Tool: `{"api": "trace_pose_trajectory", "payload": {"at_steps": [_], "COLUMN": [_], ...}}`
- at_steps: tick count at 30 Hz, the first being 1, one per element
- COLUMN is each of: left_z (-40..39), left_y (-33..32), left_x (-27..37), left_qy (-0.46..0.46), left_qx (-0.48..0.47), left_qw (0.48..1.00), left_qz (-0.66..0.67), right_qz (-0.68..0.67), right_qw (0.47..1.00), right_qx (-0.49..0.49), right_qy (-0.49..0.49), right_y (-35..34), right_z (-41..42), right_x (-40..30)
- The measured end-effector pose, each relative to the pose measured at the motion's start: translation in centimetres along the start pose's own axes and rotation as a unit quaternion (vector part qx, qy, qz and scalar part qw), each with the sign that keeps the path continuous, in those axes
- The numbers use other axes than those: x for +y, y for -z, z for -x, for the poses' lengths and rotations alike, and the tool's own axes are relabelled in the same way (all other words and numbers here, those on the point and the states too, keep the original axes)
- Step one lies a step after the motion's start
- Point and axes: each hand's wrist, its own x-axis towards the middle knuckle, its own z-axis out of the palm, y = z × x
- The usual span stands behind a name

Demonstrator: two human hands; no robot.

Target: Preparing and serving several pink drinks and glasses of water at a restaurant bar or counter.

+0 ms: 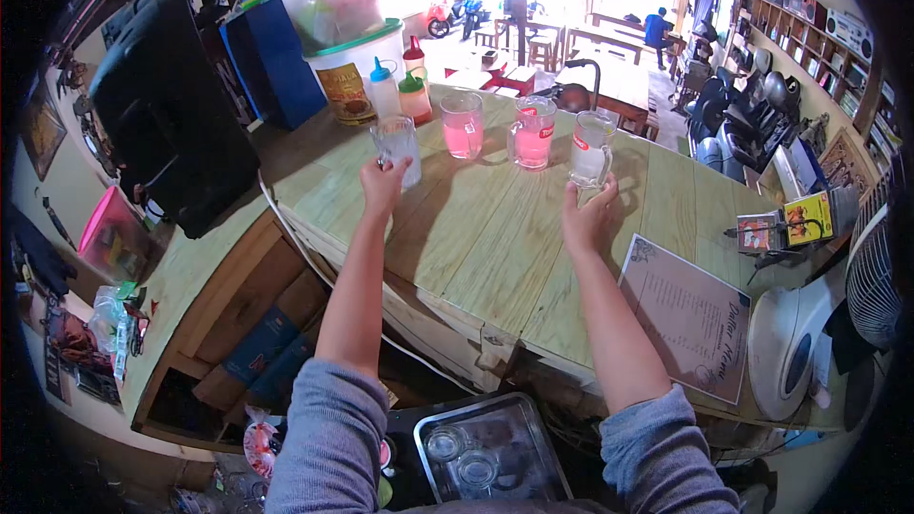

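Observation:
My left hand (385, 182) is closed around the handle side of a clear glass mug (401, 146) at the left end of a row on the wooden counter. My right hand (590, 213) is at the base of another glass mug (592, 150), which holds a pale, clear-looking drink; its fingers are spread, and whether they touch the glass is hard to tell. Between the hands stand two glass mugs of pink drink, one plain (463, 130) and one with a red label (533, 137).
Squeeze bottles (383, 89) and stacked plastic tubs (353, 43) stand behind the left mug, near a black speaker (168, 114). A laminated menu (685, 318) and a white fan (785, 350) lie right. Below is a metal tray (528, 435) with glassware.

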Motion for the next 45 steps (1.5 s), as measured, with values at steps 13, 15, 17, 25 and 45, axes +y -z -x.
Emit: {"api": "trace_pose_trajectory", "payload": {"at_steps": [13,15,17,25,45], "left_z": [-9.4,-9.8,-10.6,-9.1,6.8], "left_y": [-5.9,-6.6,-5.8,-6.5,4.5], "left_x": [-3.5,-3.7,-4.2,-4.5,-3.7], "left_qy": [-0.07,-0.081,-0.126,-0.183,-0.06], "left_qx": [0.025,0.037,0.048,0.105,-0.023], "left_qw": [0.997,0.994,0.991,0.972,0.996], "left_qz": [-0.033,-0.059,-0.014,-0.105,0.065], "right_qz": [0.013,0.021,0.028,-0.01,0.003], "right_qw": [0.998,0.998,0.996,0.999,0.996], "right_qx": [-0.049,-0.046,-0.073,-0.037,-0.064], "right_qy": [-0.025,-0.022,-0.05,-0.018,-0.061], "right_y": [0.0,0.2,0.2,-0.9,1.0], "right_z": [0.4,0.5,1.0,0.2,0.1], "right_x": [-0.9,-1.3,-2.3,0.2,-0.6]}}
